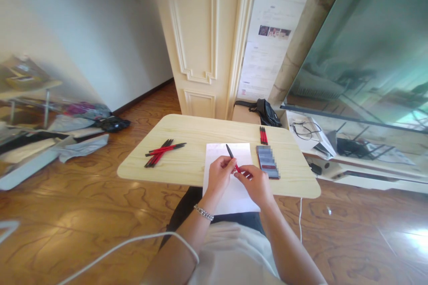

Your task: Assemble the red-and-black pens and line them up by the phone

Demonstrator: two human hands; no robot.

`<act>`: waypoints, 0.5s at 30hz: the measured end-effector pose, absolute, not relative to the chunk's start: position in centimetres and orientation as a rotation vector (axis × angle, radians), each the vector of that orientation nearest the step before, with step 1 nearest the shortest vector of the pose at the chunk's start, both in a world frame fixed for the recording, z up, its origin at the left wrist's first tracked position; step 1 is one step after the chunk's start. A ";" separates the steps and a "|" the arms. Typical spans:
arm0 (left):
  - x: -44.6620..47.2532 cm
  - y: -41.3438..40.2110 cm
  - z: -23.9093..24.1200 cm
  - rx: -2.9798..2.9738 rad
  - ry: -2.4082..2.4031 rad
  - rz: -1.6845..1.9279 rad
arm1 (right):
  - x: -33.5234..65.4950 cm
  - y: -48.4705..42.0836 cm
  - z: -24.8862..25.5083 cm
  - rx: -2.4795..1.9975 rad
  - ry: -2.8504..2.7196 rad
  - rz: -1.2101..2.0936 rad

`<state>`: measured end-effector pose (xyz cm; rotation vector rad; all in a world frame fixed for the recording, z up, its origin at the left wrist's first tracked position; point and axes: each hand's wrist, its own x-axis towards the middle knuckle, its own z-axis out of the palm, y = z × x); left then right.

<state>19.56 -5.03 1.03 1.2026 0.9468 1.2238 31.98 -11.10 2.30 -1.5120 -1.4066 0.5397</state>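
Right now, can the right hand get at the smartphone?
Likely yes: the smartphone lies close by the right hand, nothing visible between, though that hand pinches the red-and-black pen.

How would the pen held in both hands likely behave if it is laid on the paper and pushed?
The pen looks slim, so it is probably light. Its straight body suggests that it is stiff. Being long and narrow, it might roll on the paper.

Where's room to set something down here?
The pale wood-grain table is bare between the crossed red-black pens and the white paper sheet, and beyond that sheet. It's crowded around the left hand, right hand and dark rectangular phone.
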 end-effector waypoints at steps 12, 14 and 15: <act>18.5 -4.6 1.4 1.222 0.967 1.238 | 47.6 -0.3 2.3 -2.035 -1.187 0.364; 17.8 -4.5 0.7 1.221 1.004 1.253 | 50.6 1.7 1.8 -2.225 -1.185 0.320; 17.5 -4.4 0.5 1.221 1.019 1.255 | 51.6 2.5 1.5 -2.255 -1.180 0.310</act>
